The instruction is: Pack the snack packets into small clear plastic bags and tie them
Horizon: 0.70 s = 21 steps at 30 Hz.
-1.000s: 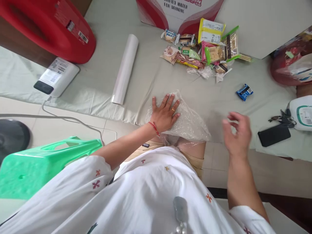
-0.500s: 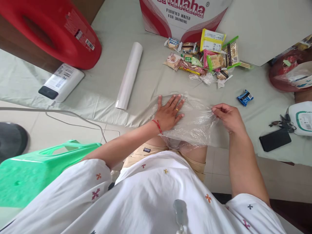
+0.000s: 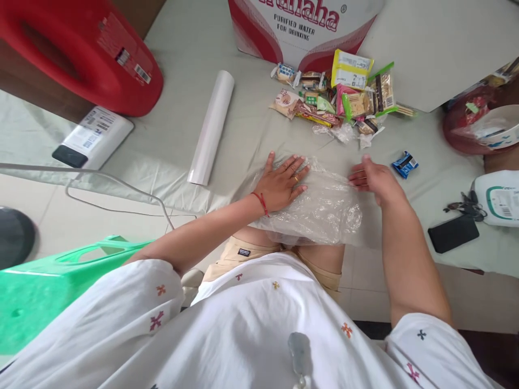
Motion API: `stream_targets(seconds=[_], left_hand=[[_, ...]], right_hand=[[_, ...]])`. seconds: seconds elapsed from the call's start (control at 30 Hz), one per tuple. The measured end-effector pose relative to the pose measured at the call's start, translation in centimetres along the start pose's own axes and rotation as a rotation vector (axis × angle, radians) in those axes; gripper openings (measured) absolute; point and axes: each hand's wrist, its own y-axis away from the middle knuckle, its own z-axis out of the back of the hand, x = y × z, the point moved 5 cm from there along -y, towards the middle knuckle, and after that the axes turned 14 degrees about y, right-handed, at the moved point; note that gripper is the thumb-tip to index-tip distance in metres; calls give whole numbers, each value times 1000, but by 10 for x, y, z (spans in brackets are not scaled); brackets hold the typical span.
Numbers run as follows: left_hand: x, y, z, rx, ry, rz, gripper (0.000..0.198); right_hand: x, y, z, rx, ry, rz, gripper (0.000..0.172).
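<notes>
A crinkled sheet of clear plastic film (image 3: 320,210) lies at the table's front edge, partly hanging over it above the lap. My left hand (image 3: 281,183) rests flat on its left part, fingers spread, a ring and a red string bracelet on it. At the film's right edge is my right hand (image 3: 375,178), thumb raised apart from the fingers, with nothing seen in its grasp. Whether its fingertips touch the film I cannot tell. To the left lies a white roll (image 3: 211,127). Beyond the film is a pile of wrapped snacks (image 3: 324,105), and a blue snack packet (image 3: 404,164) sits apart.
A Wahaha-style water carton (image 3: 304,32) stands at the back. On the left are a red jug (image 3: 133,59), a white device (image 3: 95,138) with a cable, and a green stool (image 3: 73,292). A black phone-like slab (image 3: 453,233) and a white container (image 3: 498,197) sit right.
My right hand has let go of the film's right edge and its thumb has lifted. That edge has dropped into loose crinkles. My left hand stays flat on the film.
</notes>
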Motion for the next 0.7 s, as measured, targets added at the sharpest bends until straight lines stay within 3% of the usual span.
stream_targets(seconds=[0.1, 0.2, 0.37, 0.53, 0.7], left_hand=[[-2, 3, -1, 2, -12, -42, 58], [-4, 6, 0, -11, -12, -81, 59], [-3, 3, 2, -8, 11, -94, 60], [7, -12, 18, 0, 51, -80, 59], [-8, -8, 46, -153, 46, -26, 46]], right_hand=[[28, -9, -38, 378, 30, -109, 46], [45, -9, -50, 441, 58, -37, 35], [36, 0, -31, 96, -197, 161, 31], [-3, 6, -21, -117, -218, 124, 34], [-15, 12, -18, -316, -221, 134, 32]])
